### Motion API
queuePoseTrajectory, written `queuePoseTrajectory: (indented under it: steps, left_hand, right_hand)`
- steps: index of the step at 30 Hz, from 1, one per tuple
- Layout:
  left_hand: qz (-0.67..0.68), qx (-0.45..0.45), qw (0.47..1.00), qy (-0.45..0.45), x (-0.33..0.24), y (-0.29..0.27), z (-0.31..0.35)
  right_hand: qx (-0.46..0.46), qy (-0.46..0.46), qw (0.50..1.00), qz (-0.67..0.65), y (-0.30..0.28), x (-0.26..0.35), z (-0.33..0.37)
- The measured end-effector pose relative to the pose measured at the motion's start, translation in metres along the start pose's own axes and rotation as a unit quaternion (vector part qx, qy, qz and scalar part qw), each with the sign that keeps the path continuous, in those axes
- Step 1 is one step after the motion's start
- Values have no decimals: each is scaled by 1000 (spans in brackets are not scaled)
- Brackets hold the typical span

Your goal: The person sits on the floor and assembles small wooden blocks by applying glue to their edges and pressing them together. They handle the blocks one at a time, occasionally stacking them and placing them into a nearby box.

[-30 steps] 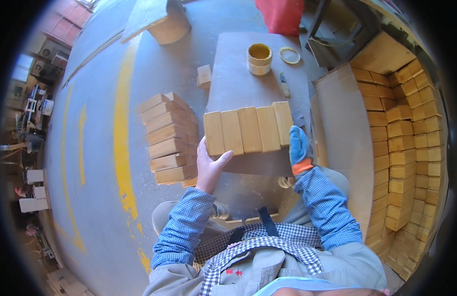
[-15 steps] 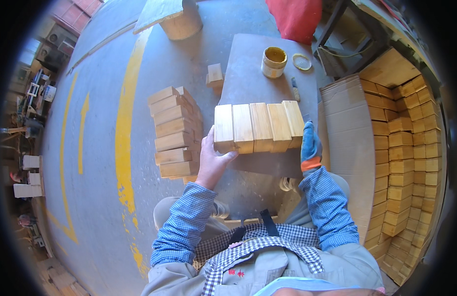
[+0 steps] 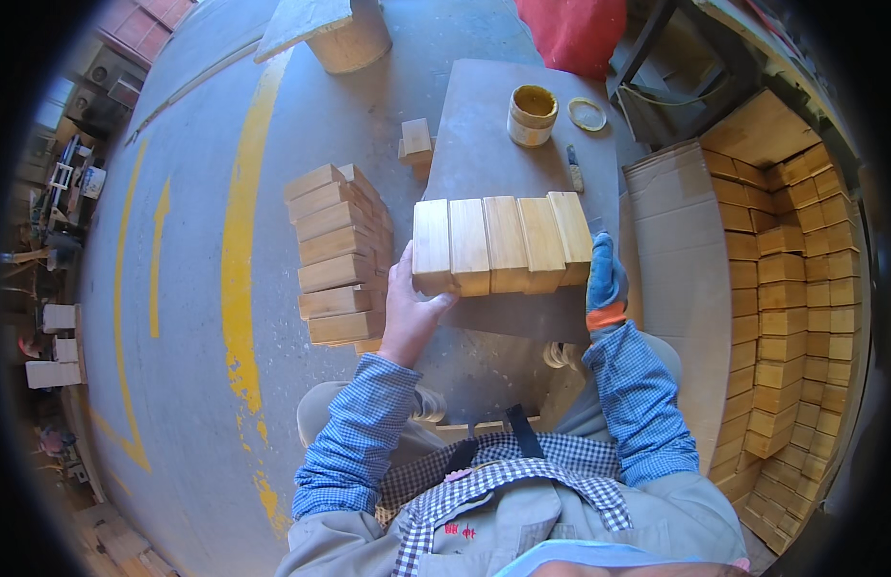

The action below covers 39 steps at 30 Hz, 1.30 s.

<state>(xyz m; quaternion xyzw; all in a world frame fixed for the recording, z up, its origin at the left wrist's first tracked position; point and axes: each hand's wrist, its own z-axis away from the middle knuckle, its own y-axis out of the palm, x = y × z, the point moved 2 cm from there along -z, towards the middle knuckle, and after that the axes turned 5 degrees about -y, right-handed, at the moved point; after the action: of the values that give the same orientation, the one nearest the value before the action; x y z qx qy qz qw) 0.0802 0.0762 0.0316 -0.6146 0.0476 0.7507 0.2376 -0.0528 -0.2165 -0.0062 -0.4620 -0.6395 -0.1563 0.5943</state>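
A row of several pale wooden blocks (image 3: 503, 240) lies side by side between my hands, above the near end of a grey board. My bare left hand (image 3: 413, 310) is closed on the row's left end, its thumb along the lower near edge. At the right end, my right hand (image 3: 607, 279), in a blue glove with an orange cuff, presses against the last block; its fingers are partly hidden. The blocks stand slightly uneven, one edge against another. Beyond them on the grey board (image 3: 479, 115) are an open jar (image 3: 533, 117) of yellow-brown stuff, its lid (image 3: 587, 114) and a brush (image 3: 574, 171).
Stacked wooden blocks (image 3: 335, 255) stand on the floor to the left, with a few smaller ones (image 3: 415, 139) beyond. On the right, a cardboard box (image 3: 674, 279) holds many stacked yellowish blocks (image 3: 780, 322). A red covered thing (image 3: 578, 34) and a round pedestal (image 3: 347, 43) are at the back.
The whole view has shifted slightly, with the floor things a little higher and further left. Both hands keep the same hold on the row of blocks.
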Motion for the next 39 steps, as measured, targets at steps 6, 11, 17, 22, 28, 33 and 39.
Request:
queuePoseTrajectory:
  steps: [6,11,17,22,28,33,39]
  left_hand:
    - [-2,5,1000,10,5,-1,-2]
    - [34,23,999,-6,11,-2,-3]
    - [50,23,998,-11,10,-1,-1]
    - [62,30,998,-13,10,-1,1]
    - [28,33,999,-18,10,0,5]
    - [34,83,995,-31,5,-4,2]
    - [4,57,998,-36,12,3,-25]
  right_hand:
    - [-25,-4,1000,-18,4,5,0]
    - [-21,18,999,-17,1,6,2]
    - [-31,3,999,-28,3,9,3]
    - [-33,-18,999,-39,4,13,2]
    - [-11,-20,999,-32,4,9,9]
    - [31,95,994,39,12,-10,0]
    - [143,136,974,110,18,-9,-13]
